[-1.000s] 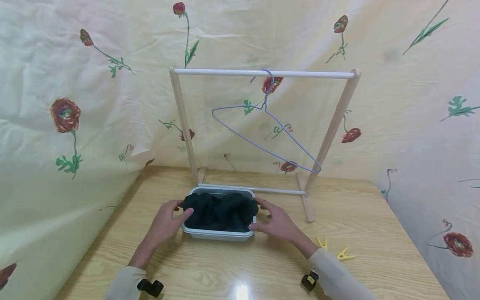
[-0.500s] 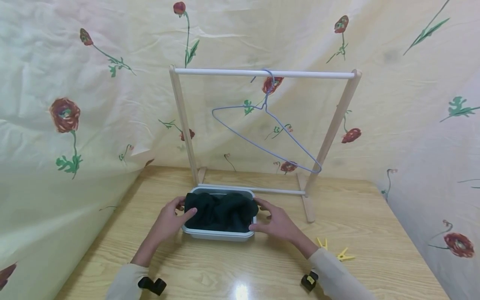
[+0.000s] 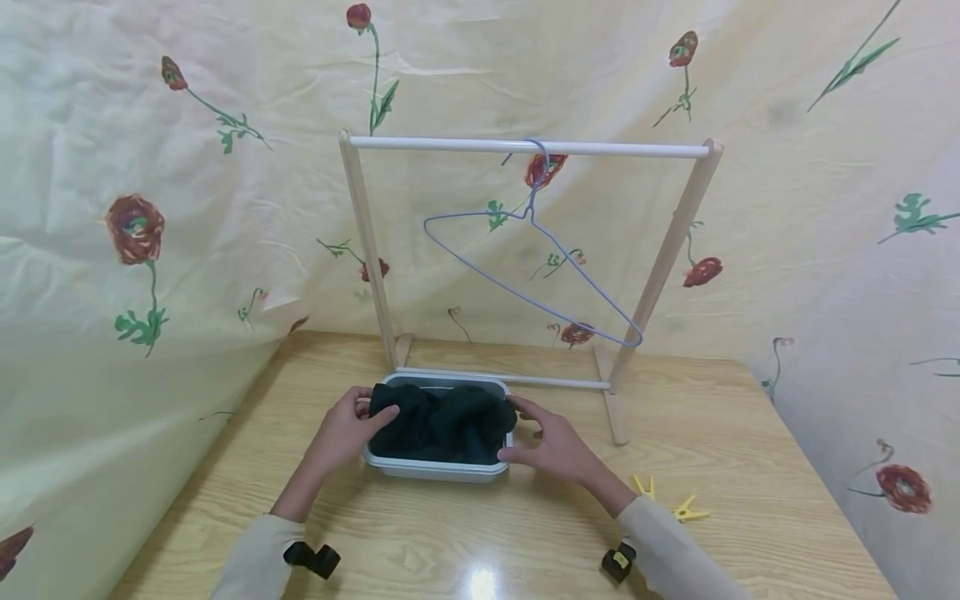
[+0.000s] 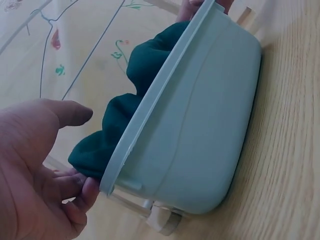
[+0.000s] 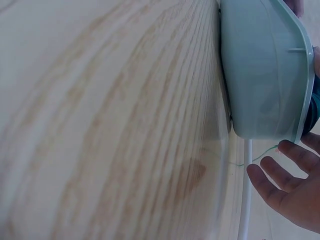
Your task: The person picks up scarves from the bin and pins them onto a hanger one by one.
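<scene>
A dark green cloth (image 3: 442,421) lies bunched in a pale grey-green plastic tub (image 3: 450,473), bulging above the rim in the left wrist view. My left hand (image 3: 343,429) is at the tub's left end. Its fingertips touch the cloth's edge by the rim, and its thumb extends over the cloth with a gap beneath it in the left wrist view. At the opposite end, my right hand (image 3: 551,442) has its forefinger at the cloth and its thumb by the front corner of the rim. Its other fingers are spread loosely outside the tub in the right wrist view.
Behind the tub stands a wooden rack (image 3: 667,237) with white bars. A blue wire hanger (image 3: 517,292) hangs from its top bar. Yellow clothespins (image 3: 688,510) lie on the wooden table (image 3: 420,542) beside my right forearm. A flowered sheet (image 3: 247,208) surrounds the table.
My left hand has shifted slightly right and inward, its thumb reaching farther over the cloth. The cloth's left end has moved in a little. My right hand stays in place.
</scene>
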Demonstrator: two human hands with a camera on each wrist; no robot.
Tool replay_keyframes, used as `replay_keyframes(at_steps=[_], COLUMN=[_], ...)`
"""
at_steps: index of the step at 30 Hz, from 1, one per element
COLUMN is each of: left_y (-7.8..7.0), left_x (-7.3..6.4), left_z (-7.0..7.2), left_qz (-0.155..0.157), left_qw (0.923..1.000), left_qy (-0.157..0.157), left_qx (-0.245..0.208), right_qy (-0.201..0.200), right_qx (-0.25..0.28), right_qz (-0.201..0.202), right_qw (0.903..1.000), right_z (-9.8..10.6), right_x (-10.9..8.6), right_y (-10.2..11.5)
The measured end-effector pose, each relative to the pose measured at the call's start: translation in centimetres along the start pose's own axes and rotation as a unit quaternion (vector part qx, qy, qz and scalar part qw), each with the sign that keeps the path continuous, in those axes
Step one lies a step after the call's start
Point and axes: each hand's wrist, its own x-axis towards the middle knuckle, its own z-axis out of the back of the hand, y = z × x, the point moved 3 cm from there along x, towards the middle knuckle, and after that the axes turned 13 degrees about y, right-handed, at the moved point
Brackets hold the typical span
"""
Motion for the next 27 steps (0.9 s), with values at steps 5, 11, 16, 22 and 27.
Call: replay_keyframes(at_steps=[5,11,16,22,27], left_y=[-0.3,-0.6,-1.0,-1.1,-1.4], left_x=[0.3,0.7,0.9,1.2,1.3], left_z=[0.0,-0.2,-0.7,-1.3,-1.5], left_qz=[0.015,0.012,0.024,0.022,-0.004], left_qw=[0.9992,0.9992,0.999,0.9983,0.997], left_qy=[-0.012,-0.008,0.005,0.003,-0.015], left_qx=[0.036,0.038,0.036,0.054,0.076], right_qy=[0.0,0.004,0.003,0.001,0.002], right_qx=[-0.006,-0.001,-0.001,-0.001,0.0], right_qz=[-0.005,-0.009,-0.008,-0.005,-0.005], right_qw=[1.0,1.0,1.0,1.0,1.0], right_z=[0.0,0.1,0.1,0.0,0.0], right_x=[0.1,0.1,0.1,0.0,0.0], right_y=[-0.1,0.1,0.1,0.2,0.2])
